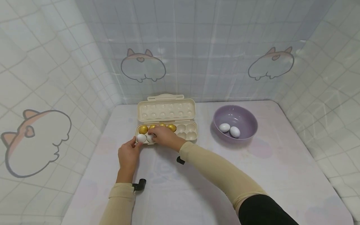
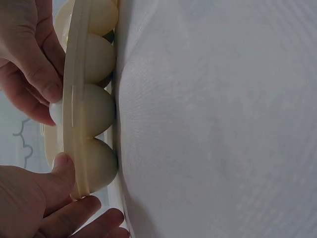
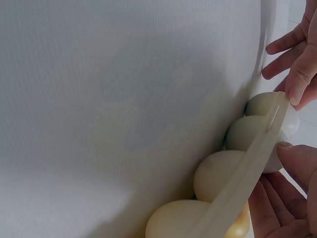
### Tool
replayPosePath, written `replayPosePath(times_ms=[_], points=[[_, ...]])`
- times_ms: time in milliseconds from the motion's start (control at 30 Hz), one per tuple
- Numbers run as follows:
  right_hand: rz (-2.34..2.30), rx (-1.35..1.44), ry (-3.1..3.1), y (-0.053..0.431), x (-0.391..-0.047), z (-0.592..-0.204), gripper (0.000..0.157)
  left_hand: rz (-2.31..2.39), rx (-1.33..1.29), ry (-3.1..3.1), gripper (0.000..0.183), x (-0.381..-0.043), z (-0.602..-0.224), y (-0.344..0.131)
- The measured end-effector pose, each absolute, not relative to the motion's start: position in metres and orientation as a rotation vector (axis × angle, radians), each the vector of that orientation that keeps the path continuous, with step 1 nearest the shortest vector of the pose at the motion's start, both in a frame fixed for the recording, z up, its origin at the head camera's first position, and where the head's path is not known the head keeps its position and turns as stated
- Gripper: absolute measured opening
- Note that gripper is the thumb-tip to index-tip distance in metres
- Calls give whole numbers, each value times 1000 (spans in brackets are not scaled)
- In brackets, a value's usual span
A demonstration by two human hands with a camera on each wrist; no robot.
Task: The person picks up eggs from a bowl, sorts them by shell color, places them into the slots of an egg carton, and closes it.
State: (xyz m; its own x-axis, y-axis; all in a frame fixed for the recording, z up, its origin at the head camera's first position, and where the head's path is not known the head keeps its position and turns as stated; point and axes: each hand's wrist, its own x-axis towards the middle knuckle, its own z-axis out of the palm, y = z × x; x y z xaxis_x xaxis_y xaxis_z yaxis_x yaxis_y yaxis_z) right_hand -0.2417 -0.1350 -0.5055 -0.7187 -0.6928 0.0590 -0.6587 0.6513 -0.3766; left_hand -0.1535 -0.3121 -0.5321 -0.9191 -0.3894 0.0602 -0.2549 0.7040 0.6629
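Right hand (image 1: 164, 136) pinches white egg (image 1: 151, 137); left hand (image 1: 128, 154) steadies carton (image 1: 191, 135).

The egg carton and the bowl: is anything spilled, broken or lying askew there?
Nothing stands out. The egg carton sits flat with its lid open, gold eggs and a white egg seated in cups. Two white eggs lie whole in the purple bowl.

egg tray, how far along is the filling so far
Done: four gold eggs fill back cups of the egg tray, one white egg sits front-left. In hand: the right hand sets a second white egg while the left hand steadies the tray. Left: two white eggs in the purple bowl.
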Motion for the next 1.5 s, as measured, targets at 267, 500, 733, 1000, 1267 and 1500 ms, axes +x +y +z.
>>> replayPosePath(times_ms=[267, 500, 733, 1000, 1267, 1500], points=[[-599, -1072, 2780, -128, -242, -503, 34, -1000, 494, -2711, 51, -155, -531, -308], [-653, -1076, 2802, -119, -242, -498, 31, -1019, 510, -2727, 52, -155, -530, -305], [-730, -990, 2816, -104, -244, -481, 35, -1020, 527, -2728, 53, -155, -529, -305], [-723, -925, 2840, -75, -256, -464, 41, -1033, 555, -2739, 53, -153, -528, -305], [-749, -869, 2889, -35, -269, -454, 43, -1012, 562, -2744, 52, -152, -524, -307], [-668, -777, 2939, 15, -281, -449, 45, -1019, 549, -2747, 52, -150, -524, -305]])
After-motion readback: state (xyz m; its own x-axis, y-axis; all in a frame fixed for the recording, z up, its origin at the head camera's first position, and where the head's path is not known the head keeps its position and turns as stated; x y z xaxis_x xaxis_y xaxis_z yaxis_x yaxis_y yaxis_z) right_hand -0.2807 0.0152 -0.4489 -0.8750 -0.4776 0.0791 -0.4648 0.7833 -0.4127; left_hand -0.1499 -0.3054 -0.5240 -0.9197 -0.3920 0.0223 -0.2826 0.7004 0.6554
